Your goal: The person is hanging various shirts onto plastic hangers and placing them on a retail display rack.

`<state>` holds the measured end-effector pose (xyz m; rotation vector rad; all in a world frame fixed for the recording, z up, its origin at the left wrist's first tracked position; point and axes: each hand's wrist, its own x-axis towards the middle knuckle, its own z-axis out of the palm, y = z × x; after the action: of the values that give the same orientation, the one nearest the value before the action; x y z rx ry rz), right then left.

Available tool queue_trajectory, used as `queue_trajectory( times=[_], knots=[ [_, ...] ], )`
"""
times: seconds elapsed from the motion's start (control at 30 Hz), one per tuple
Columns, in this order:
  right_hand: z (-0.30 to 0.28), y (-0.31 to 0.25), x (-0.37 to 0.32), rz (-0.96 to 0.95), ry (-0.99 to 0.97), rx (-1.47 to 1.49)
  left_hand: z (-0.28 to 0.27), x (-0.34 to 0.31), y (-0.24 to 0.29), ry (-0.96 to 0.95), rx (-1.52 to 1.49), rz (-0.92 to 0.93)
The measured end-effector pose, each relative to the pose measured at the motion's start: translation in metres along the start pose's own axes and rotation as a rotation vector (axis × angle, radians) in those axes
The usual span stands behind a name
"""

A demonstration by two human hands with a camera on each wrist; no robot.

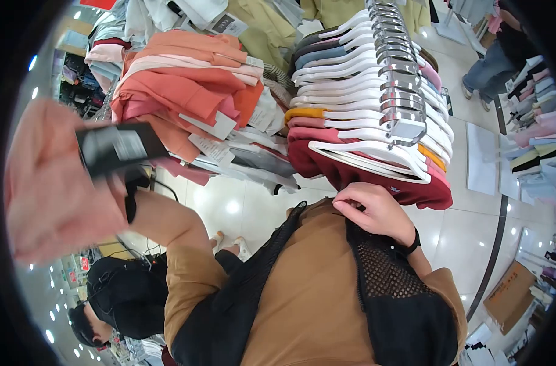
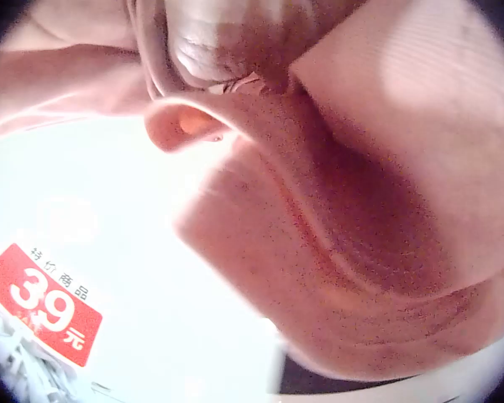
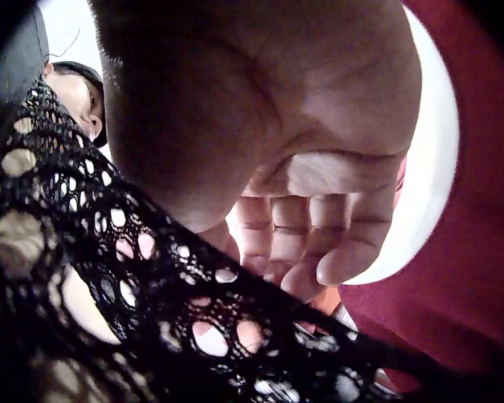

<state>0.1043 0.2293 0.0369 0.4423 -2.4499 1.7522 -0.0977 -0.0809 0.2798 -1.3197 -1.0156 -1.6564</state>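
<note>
Out at the left of the head view, a pink garment [image 1: 58, 183] hangs from my raised left hand, blurred, with a black tag [image 1: 116, 146] on it. In the left wrist view the fingers of my left hand [image 2: 227, 42] grip its folded cloth; the garment hides most of the hand. My right hand [image 1: 372, 207] is in front of my chest, just below the dark red garment [image 1: 351, 168] at the near end of the hanger row. Its fingers are loosely bent, and the palm in the right wrist view holds nothing. Black mesh vest fabric [image 3: 193, 277] crosses that view.
White hangers [image 1: 357, 91] with clothes line a metal rail ahead. Orange and pink clothes [image 1: 180, 91] with paper tags hang to its left. A person with a black backpack [image 1: 128, 296] stands at lower left, another person [image 1: 494, 67] at upper right. A cardboard box [image 1: 509, 296] lies right.
</note>
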Motion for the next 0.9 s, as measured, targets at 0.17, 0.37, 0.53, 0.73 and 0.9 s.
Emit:
queue_trajectory(
  times=[0.17,0.37,0.53,0.73,0.9],
  knots=[
    [0.003,-0.002,0.005,-0.005,-0.064,0.013,0.029,-0.049,0.037,0.020,-0.063,-0.077],
    [0.014,-0.005,0.026,-0.112,-0.065,0.151,0.042,-0.095,0.051,0.078,-0.025,-0.208],
    [0.030,-0.001,0.031,-0.191,-0.015,0.139,0.057,-0.121,0.070,0.129,0.021,-0.336],
    [0.028,0.014,0.008,-0.021,-0.023,0.418,0.075,-0.150,0.093,0.341,0.121,-0.581],
    [-0.002,0.010,-0.015,-0.150,0.014,0.288,0.091,-0.165,0.104,0.771,0.166,-0.911]
  ],
)
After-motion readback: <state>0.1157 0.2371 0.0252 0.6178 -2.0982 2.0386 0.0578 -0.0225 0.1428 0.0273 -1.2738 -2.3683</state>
